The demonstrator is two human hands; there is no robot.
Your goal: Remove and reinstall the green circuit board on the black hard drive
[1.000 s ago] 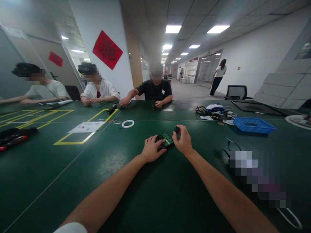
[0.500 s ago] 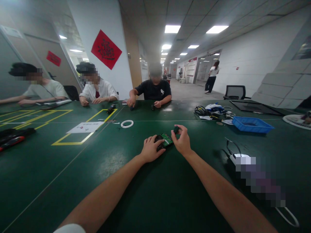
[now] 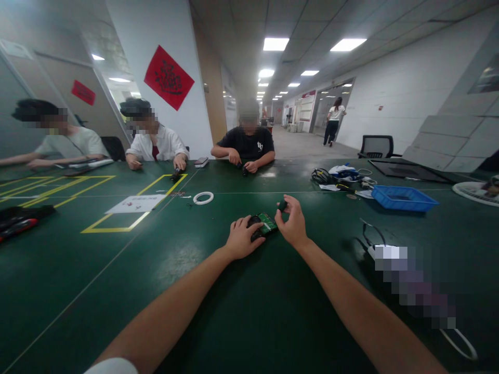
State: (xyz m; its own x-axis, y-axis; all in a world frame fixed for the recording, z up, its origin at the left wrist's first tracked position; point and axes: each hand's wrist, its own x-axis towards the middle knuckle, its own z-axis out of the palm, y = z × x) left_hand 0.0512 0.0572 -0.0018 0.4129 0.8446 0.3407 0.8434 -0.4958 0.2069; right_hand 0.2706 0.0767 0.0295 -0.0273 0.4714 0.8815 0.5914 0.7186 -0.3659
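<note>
On the green table [image 3: 187, 311], my left hand [image 3: 241, 240] lies over a small black device with an exposed green circuit board [image 3: 268, 222]. Its fingers and thumb grip the black end, which they partly cover; the board side points toward my right hand [image 3: 293, 226]. That hand is raised just right of the board, with thumb and fingers pinching a small dark stubby piece [image 3: 282, 206] whose kind I cannot make out. A slight gap seems to lie between this piece and the board, though the fingertips are close to the board's right edge.
A white ring [image 3: 203, 198] lies ahead on the left, near a paper sheet [image 3: 134, 203] inside yellow tape. To the right are a blue tray [image 3: 403, 198], tangled cables [image 3: 323, 177] and a blurred-out object with a cord [image 3: 413, 285]. Several people sit across the table.
My hands stay nearly in place, the right one slightly higher with the dark piece. Across the table, a person in white reaches to a black object; a person in the background walks farther away.
</note>
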